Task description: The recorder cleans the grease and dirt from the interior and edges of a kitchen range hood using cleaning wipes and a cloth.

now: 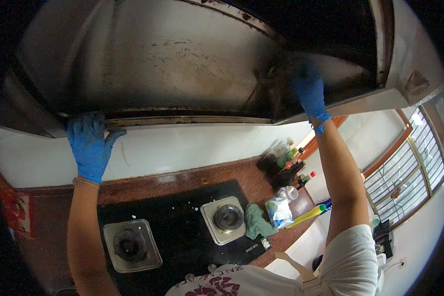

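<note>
Overhead is a range hood (207,74), its metal underside stained with dark grease and brown droplets. My left hand (90,144), in a soiled blue glove, rests against the hood's lower front rim (188,120), fingers on the edge and thumb held apart. My right hand (309,87), also gloved in blue, reaches up inside the hood at the right, near a dark, grimy corner. Shadow hides its fingers, so whether it holds anything cannot be told.
Below lies a black glass gas cooktop (177,222) with two burners and white specks. A green cloth (258,221), a tissue pack (278,211), a yellow-green bottle (307,217) and several sauce bottles (288,159) stand on the red-brown counter (207,175). A barred window (399,177) is at right.
</note>
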`<action>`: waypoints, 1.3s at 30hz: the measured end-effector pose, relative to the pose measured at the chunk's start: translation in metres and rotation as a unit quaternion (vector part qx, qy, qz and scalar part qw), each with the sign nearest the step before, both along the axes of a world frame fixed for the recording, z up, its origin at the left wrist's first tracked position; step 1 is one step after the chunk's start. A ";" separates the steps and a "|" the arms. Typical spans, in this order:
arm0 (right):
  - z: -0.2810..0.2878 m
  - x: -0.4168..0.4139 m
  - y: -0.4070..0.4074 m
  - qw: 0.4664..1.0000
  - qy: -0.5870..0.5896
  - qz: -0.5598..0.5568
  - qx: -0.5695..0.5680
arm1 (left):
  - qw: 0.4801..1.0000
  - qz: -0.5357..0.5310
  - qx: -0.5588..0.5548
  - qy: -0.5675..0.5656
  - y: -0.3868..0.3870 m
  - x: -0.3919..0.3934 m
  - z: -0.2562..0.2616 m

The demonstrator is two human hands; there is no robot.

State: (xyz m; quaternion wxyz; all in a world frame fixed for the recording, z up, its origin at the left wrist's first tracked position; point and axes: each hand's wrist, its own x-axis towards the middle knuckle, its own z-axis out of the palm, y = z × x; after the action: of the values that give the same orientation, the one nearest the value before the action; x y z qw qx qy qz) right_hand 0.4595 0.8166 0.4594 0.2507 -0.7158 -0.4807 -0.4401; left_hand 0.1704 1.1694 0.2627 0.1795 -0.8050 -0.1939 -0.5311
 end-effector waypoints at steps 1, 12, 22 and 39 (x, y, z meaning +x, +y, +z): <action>-0.003 0.000 0.005 1.000 0.003 0.000 0.004 | 1.000 0.000 0.004 0.003 0.001 0.000 -0.001; -0.096 -0.014 0.064 0.975 0.150 -0.151 -0.058 | 0.999 0.012 0.037 -0.007 -0.009 0.005 0.010; -0.098 -0.031 0.093 0.972 0.167 0.096 0.132 | 1.000 -0.007 -0.004 0.011 -0.007 0.001 0.006; -0.071 -0.006 0.035 0.958 -0.152 -0.020 -0.241 | 0.994 0.032 -0.090 0.058 -0.012 0.000 0.009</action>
State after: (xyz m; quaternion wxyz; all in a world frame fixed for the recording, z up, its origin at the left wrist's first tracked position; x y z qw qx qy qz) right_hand 0.4534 0.8521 0.3886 -0.0143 -0.6891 -0.5907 -0.4195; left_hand 0.1706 1.1571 0.2717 0.1342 -0.8410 -0.2552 -0.4578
